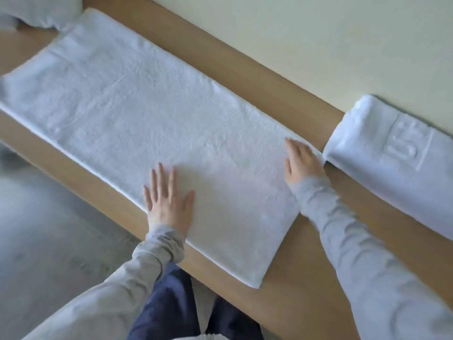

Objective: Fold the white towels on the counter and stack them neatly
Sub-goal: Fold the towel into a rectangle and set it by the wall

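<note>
A long white towel lies flat along the wooden counter, folded lengthwise into a strip. My left hand presses flat on its near edge with straight, spread fingers. My right hand rests flat on the towel's right far corner, fingers straight. A folded white towel with an embossed mark lies to the right on the counter, close to the strip's corner. Another bunched white towel sits at the top left.
A pale wall runs along the counter's far side. Grey floor lies below the counter's near edge. My legs in dark trousers stand against the counter.
</note>
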Available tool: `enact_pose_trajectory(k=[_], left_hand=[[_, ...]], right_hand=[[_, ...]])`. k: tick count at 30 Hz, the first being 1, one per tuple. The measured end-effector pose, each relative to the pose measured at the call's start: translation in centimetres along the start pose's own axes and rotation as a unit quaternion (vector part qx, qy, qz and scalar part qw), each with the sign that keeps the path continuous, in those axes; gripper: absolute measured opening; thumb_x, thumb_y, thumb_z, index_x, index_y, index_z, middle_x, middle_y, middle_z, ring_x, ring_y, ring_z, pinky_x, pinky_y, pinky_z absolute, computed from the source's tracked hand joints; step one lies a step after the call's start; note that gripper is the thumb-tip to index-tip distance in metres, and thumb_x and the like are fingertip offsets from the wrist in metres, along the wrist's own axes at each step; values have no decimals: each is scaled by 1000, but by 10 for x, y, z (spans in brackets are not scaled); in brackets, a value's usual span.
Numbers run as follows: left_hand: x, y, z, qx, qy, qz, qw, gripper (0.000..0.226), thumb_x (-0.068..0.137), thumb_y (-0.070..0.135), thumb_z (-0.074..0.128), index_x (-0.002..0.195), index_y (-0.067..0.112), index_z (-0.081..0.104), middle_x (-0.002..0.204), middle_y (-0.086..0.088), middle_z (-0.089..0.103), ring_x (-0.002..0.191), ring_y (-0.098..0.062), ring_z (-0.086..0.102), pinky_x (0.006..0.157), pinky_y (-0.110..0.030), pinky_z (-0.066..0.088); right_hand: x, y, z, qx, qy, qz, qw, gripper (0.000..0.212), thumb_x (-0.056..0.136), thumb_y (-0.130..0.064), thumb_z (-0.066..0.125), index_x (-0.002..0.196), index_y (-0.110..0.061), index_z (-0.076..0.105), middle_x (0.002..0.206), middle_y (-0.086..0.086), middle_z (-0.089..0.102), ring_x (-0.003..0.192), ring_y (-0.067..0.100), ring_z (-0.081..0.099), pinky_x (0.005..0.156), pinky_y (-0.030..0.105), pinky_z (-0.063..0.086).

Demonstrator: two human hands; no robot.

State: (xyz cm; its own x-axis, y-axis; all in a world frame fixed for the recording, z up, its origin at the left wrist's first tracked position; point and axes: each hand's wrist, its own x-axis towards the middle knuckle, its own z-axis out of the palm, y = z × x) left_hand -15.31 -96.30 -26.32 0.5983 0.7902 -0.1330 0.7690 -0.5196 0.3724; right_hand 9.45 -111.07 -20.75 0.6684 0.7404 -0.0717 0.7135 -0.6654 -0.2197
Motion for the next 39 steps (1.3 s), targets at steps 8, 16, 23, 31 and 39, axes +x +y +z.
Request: enact_pose_trajectory(k=[8,16,23,31,39], left_hand=[[-74,78,5,-349,134,-424,825,84,82,23,69,148,14,17,148,-14,22,139,-29,18,113,-48,22],[-118,130,27,-457,63,-550,697,78,72,23,79,135,10,36,128,-15,50,114,-35,53,101,-46,42],[-136,135,25,-502,40,-524,687,25,82,28,69,93,8,57,82,-5,59,75,-24,58,77,-37,49],[-142,146,-28,-562,118,-432,695,61,80,17,72,125,24,30,99,-10,61,81,-19,61,60,-23,44],[-124,115,-103,-586,65,-204,781,49,47,21,92,92,24,72,86,2,67,71,-12,59,66,-26,55]], right_hand=[[61,42,-22,-263,-171,2,950,36,91,-31,42,120,-10,48,120,9,58,120,27,42,102,42,26],[75,38,-43,-242,-313,79,915,51,91,-35,53,131,-5,43,107,12,58,97,29,55,83,37,44],[81,37,-68,-197,-362,57,909,34,90,-24,58,120,-11,46,120,11,53,99,28,52,89,38,42],[81,67,-96,260,-219,52,939,39,84,1,62,121,-2,50,113,22,57,83,30,57,70,30,52],[86,22,-121,591,-93,26,801,25,86,7,52,75,-13,64,74,-4,73,68,8,66,55,18,53]])
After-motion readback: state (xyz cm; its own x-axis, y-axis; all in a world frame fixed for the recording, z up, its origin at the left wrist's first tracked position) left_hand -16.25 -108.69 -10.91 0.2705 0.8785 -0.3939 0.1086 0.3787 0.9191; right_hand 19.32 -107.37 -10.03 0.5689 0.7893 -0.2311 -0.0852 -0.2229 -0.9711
